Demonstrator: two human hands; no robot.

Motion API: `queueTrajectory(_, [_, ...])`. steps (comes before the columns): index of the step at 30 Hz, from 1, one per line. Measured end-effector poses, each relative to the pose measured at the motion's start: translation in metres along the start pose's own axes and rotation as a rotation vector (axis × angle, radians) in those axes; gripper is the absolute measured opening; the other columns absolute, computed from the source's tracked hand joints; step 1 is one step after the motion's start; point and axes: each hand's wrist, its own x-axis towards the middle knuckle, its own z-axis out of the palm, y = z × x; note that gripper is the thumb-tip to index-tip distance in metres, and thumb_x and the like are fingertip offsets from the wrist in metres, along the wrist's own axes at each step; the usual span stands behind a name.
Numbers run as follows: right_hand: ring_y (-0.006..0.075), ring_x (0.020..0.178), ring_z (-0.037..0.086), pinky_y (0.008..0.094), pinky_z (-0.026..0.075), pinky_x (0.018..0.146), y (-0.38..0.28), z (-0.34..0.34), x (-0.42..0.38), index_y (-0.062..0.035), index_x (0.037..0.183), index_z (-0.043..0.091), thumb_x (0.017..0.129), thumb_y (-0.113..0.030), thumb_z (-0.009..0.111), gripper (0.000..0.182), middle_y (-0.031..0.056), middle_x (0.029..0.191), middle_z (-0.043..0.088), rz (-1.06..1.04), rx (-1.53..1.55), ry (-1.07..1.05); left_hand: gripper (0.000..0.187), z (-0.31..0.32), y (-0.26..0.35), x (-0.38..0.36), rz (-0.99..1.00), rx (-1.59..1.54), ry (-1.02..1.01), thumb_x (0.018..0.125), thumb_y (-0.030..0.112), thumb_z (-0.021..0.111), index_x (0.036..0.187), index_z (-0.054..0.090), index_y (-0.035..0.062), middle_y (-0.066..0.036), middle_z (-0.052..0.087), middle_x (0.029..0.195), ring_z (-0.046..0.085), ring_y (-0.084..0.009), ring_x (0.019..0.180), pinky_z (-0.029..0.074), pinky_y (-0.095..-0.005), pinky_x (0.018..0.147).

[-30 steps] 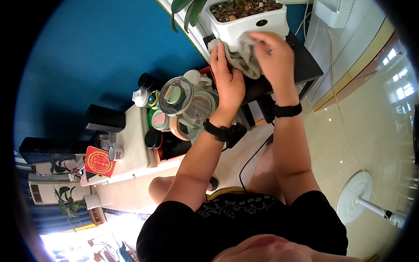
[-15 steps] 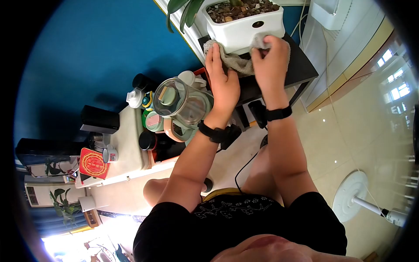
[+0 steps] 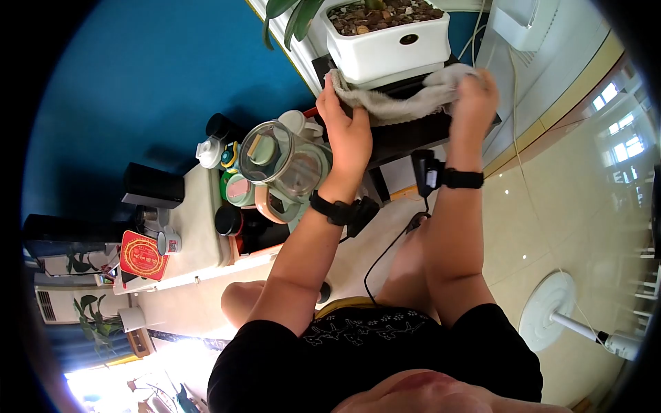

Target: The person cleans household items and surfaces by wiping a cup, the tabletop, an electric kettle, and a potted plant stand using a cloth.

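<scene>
A grey-beige cloth [image 3: 399, 108] is stretched between my two hands, just in front of a white planter [image 3: 387, 52] filled with brown stone chips. My left hand [image 3: 349, 135] has the cloth's left end between its thumb and fingers. At the other end, my right hand [image 3: 474, 103] grips the bunched cloth; motion blurs its fingers. Below the cloth shows the dark top of a small stand [image 3: 406, 138], on which the planter sits. Each wrist wears a black strap with a small device.
Left of my forearm, a clear pitcher [image 3: 268, 155], cups and lidded bottles crowd a red tray. A black speaker [image 3: 155, 187], a mug [image 3: 169, 242] and a red box [image 3: 143, 255] stand farther left. A white round base [image 3: 547, 310] with a pole stands on the floor at right.
My right hand has moved right from the planter's front, pulling the cloth out into a longer strip. My left hand has shifted slightly and stays at the cloth's left end.
</scene>
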Motion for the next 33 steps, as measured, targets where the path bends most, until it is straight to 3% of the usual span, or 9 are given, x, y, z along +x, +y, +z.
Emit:
queueTrajectory(4, [0.0148, 0.067, 0.057, 0.0295, 0.048, 0.063, -0.001, -0.012, 0.009, 0.0008, 0.093, 0.063, 0.079, -0.014, 0.061, 0.021, 0.0058, 0.077, 0.061, 0.106, 0.192, 0.214, 0.073, 0.003, -0.014, 0.001, -0.057, -0.136, 0.03, 0.084, -0.004, 0.057, 0.15, 0.026, 0.0017, -0.016, 0.037, 0.129, 0.043, -0.0271, 0.118, 0.035, -0.035, 0.106])
queueTrajectory(7, [0.0206, 0.074, 0.062, 0.0321, 0.05, 0.072, 0.008, -0.008, 0.01, -0.0006, 0.104, 0.063, 0.079, -0.016, 0.061, 0.029, 0.0094, 0.084, 0.064, 0.11, -0.022, 0.127, 0.068, 0.002, -0.008, 0.001, -0.078, -0.157, 0.025, 0.084, -0.004, 0.058, 0.146, 0.031, 0.0019, -0.013, 0.04, 0.12, 0.044, -0.0236, 0.108, 0.038, -0.0333, 0.099])
queueTrajectory(9, [0.0285, 0.094, 0.064, 0.0361, 0.05, 0.084, 0.012, -0.001, 0.005, -0.0036, 0.116, 0.062, 0.08, -0.02, 0.061, 0.039, 0.0145, 0.101, 0.065, 0.009, -0.414, -0.17, 0.063, 0.003, -0.005, 0.0, -0.078, -0.149, 0.036, 0.084, -0.005, 0.057, 0.142, 0.035, 0.0015, -0.012, 0.042, 0.115, 0.044, -0.0218, 0.103, 0.039, -0.0325, 0.096])
queueTrajectory(13, [0.035, 0.117, 0.053, 0.0411, 0.048, 0.095, 0.017, 0.011, -0.004, -0.0076, 0.124, 0.059, 0.081, -0.023, 0.063, 0.046, 0.0173, 0.126, 0.055, -0.152, -0.688, -0.207, 0.033, 0.005, -0.016, 0.0, -0.087, -0.275, 0.04, 0.078, -0.009, 0.051, 0.109, 0.047, 0.0025, -0.008, 0.046, 0.1, 0.046, -0.0197, 0.095, 0.039, -0.0301, 0.089])
queueTrajectory(17, [0.0365, 0.115, 0.055, 0.0421, 0.048, 0.096, 0.002, 0.017, -0.015, -0.0081, 0.126, 0.059, 0.08, -0.024, 0.065, 0.049, 0.0177, 0.125, 0.055, -0.145, -0.74, -0.087, 0.022, 0.0, -0.024, 0.0, -0.131, -0.436, -0.029, 0.072, -0.012, 0.047, 0.088, 0.049, 0.0043, -0.006, 0.048, 0.092, 0.046, -0.0211, 0.09, 0.038, -0.0292, 0.087])
queueTrajectory(23, [0.0347, 0.103, 0.062, 0.0412, 0.051, 0.089, 0.014, 0.012, -0.004, -0.0083, 0.124, 0.061, 0.077, -0.021, 0.068, 0.049, 0.0171, 0.11, 0.064, -0.173, -0.789, -0.172, 0.02, 0.0, -0.017, 0.0, -0.065, -0.257, -0.037, 0.074, -0.012, 0.045, 0.081, 0.049, 0.0065, -0.004, 0.048, 0.085, 0.045, -0.0192, 0.084, 0.039, -0.0288, 0.079])
queueTrajectory(25, [0.0317, 0.092, 0.066, 0.0389, 0.053, 0.083, 0.011, 0.008, -0.004, -0.0068, 0.117, 0.065, 0.075, -0.02, 0.069, 0.044, 0.0148, 0.096, 0.069, -0.135, -0.614, -0.193, 0.021, 0.001, -0.018, 0.002, -0.09, -0.32, -0.022, 0.074, -0.012, 0.044, 0.081, 0.049, 0.007, -0.003, 0.048, 0.085, 0.044, -0.0175, 0.083, 0.039, -0.0282, 0.077])
queueTrajectory(28, [0.0294, 0.085, 0.068, 0.0374, 0.053, 0.078, 0.004, 0.012, -0.01, -0.0046, 0.109, 0.068, 0.074, -0.02, 0.069, 0.038, 0.0132, 0.09, 0.07, -0.113, -0.514, -0.217, 0.022, 0.0, -0.017, 0.002, -0.143, -0.419, 0.017, 0.076, -0.012, 0.044, 0.083, 0.049, 0.0076, -0.001, 0.047, 0.086, 0.043, -0.0145, 0.082, 0.038, -0.027, 0.075])
queueTrajectory(33, [0.0296, 0.088, 0.067, 0.039, 0.053, 0.079, -0.015, 0.031, -0.038, -0.006, 0.106, 0.07, 0.075, -0.017, 0.066, 0.033, 0.0129, 0.094, 0.07, -0.134, -0.564, -0.421, 0.024, 0.0, -0.006, 0.001, -0.197, -0.671, 0.056, 0.08, -0.011, 0.043, 0.093, 0.05, 0.0076, 0.0, 0.047, 0.091, 0.041, -0.0107, 0.082, 0.037, -0.0255, 0.072])
